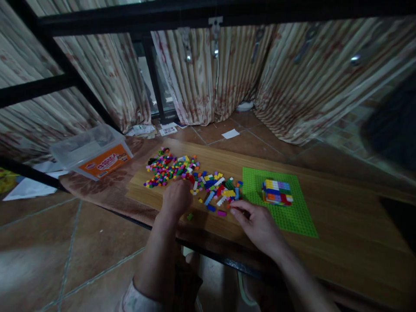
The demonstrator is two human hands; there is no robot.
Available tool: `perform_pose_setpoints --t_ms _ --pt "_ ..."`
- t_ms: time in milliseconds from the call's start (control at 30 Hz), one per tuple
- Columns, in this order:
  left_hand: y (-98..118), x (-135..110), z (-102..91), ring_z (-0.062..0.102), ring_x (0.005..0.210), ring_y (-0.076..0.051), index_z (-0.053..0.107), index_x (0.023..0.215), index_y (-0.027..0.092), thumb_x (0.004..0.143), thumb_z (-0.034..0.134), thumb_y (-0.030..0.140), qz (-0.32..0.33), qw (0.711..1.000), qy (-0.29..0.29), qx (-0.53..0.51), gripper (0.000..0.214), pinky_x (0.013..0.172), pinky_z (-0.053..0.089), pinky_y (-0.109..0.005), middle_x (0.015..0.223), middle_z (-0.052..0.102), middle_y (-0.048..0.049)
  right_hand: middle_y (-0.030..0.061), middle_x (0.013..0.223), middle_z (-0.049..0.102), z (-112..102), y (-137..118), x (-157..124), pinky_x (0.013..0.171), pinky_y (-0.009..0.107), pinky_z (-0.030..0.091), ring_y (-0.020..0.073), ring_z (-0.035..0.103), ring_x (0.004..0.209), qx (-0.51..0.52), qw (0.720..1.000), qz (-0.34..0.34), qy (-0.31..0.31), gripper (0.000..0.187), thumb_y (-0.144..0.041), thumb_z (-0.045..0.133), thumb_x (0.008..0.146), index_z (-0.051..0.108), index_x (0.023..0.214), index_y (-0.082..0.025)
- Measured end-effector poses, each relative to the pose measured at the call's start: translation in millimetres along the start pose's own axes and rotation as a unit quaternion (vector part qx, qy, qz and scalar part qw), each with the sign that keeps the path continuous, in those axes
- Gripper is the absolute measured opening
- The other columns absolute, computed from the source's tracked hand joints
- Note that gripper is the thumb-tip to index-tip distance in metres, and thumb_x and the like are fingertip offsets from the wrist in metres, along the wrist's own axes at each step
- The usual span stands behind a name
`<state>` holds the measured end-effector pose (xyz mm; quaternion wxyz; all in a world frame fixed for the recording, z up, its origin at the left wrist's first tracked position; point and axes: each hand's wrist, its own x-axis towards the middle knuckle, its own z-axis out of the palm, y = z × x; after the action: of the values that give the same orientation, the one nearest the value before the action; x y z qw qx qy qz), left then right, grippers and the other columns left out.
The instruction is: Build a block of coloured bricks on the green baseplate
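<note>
My left hand (177, 198) is curled downward at the near edge of a heap of small, many-coloured toy bricks (169, 167). Its fingertips are hidden behind the back of the hand. My right hand (258, 220) pinches a small orange brick (228, 206) between thumb and forefinger, beside the looser spread of bricks. Near it lie a magenta brick (221, 213) and a blue brick (211, 208). To the right, a block built of stacked coloured bricks (277, 192) sits on a green studded baseplate (292, 221). One green piece (190, 216) lies near my left wrist.
The bricks and baseplate rest on a long wooden board (341, 216). A clear plastic box (94, 149) with an orange label stands at the left on a brown cloth (143, 212). Striped curtains (214, 78) hang behind, with white paper (230, 134) on the tiled floor.
</note>
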<state>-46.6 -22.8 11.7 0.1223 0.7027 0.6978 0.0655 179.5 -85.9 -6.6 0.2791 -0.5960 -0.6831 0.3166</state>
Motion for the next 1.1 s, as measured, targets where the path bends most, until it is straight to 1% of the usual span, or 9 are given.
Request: perform_pose_setpoints --t_ms 167,300,400,500,533,667,767,933,1100 --pt "0.9 3.2 -1.7 0.066 0.085 -0.024 0.070 0.087 0.018 0.075 0.055 0.017 0.002 1.000 0.018 0.004 0.020 0.075 0.048 -0.030 0.100 0.067 -0.0113 0.0008 0.080 0.072 -0.5 -4.5 1.6 0.057 0.026 0.041 0.0126 0.056 0.057 0.030 0.999 -0.016 0.015 0.022 -0.029 0.051 0.087 0.071 0.094 -0.022" --pt "10.4 1.9 -1.2 0.065 0.076 -0.019 0.067 0.092 0.018 0.078 0.057 0.023 0.055 0.993 0.056 -0.086 0.018 0.070 0.047 -0.026 0.088 0.069 -0.0068 0.0015 0.078 0.072 0.7 -6.0 4.0 0.057 0.025 0.043 0.0136 0.059 0.061 0.096 0.993 0.005 0.072 0.022 -0.032 0.052 0.087 0.070 0.094 -0.021" --pt "34.8 -7.0 5.4 0.064 0.070 -0.015 0.064 0.092 0.018 0.082 0.055 0.022 0.138 0.966 0.048 -0.214 0.015 0.067 0.047 -0.024 0.079 0.069 -0.0030 0.0022 0.081 0.072 3.9 -5.7 7.2 0.058 0.025 0.047 0.0147 0.063 0.067 0.181 0.977 0.024 0.107 0.025 -0.038 0.055 0.086 0.069 0.097 -0.021" --pt "63.6 -18.3 14.3 0.065 0.080 -0.015 0.063 0.092 0.020 0.085 0.053 0.020 0.228 0.925 -0.016 -0.302 0.013 0.074 0.048 -0.024 0.089 0.069 -0.0031 0.0026 0.081 0.072 6.4 -3.3 10.8 0.061 0.025 0.049 0.0152 0.064 0.069 0.246 0.961 0.036 0.125 0.026 -0.041 0.060 0.082 0.069 0.096 -0.020" --pt "71.2 -21.1 17.0 0.065 0.081 -0.015 0.063 0.092 0.019 0.085 0.052 0.019 0.240 0.916 -0.025 -0.322 0.013 0.076 0.048 -0.024 0.090 0.069 -0.0034 0.0026 0.080 0.072 6.5 -2.3 11.8 0.060 0.025 0.049 0.0151 0.064 0.068 0.261 0.956 0.041 0.131 0.025 -0.041 0.062 0.081 0.070 0.094 -0.020" --pt "84.8 -24.3 24.7 0.065 0.083 -0.015 0.061 0.091 0.018 0.085 0.052 0.017 0.221 0.889 -0.047 -0.398 0.011 0.077 0.050 -0.025 0.091 0.069 -0.0039 0.0010 0.068 0.069 4.6 -0.4 13.9 0.053 0.024 0.048 0.0135 0.060 0.058 0.310 0.935 0.083 0.154 0.024 -0.041 0.066 0.076 0.071 0.082 -0.019" --pt "83.6 -21.7 27.1 0.065 0.082 -0.015 0.061 0.091 0.018 0.083 0.053 0.015 0.195 0.876 -0.055 -0.437 0.011 0.076 0.051 -0.025 0.089 0.069 -0.0036 0.0008 0.065 0.069 3.0 -1.1 13.7 0.053 0.026 0.051 0.0137 0.061 0.055 0.336 0.925 0.099 0.146 0.026 -0.042 0.066 0.074 0.072 0.084 -0.019" --pt "80.7 -18.8 26.5 0.065 0.082 -0.015 0.062 0.090 0.016 0.080 0.054 0.012 0.176 0.863 -0.074 -0.467 0.013 0.074 0.050 -0.025 0.087 0.068 -0.0033 0.0033 0.076 0.074 3.4 0.2 12.6 0.058 0.029 0.054 0.0155 0.065 0.060 0.330 0.930 0.091 0.133 0.028 -0.041 0.065 0.073 0.072 0.090 -0.019" --pt "81.5 -17.7 32.1 0.063 0.074 -0.013 0.064 0.090 0.016 0.082 0.055 0.018 0.146 0.849 -0.078 -0.501 0.012 0.069 0.050 -0.024 0.082 0.068 -0.0030 0.0042 0.076 0.073 3.1 2.9 11.5 0.059 0.030 0.054 0.0169 0.066 0.063 0.326 0.932 0.099 0.122 0.031 -0.046 0.067 0.073 0.071 0.089 -0.019"
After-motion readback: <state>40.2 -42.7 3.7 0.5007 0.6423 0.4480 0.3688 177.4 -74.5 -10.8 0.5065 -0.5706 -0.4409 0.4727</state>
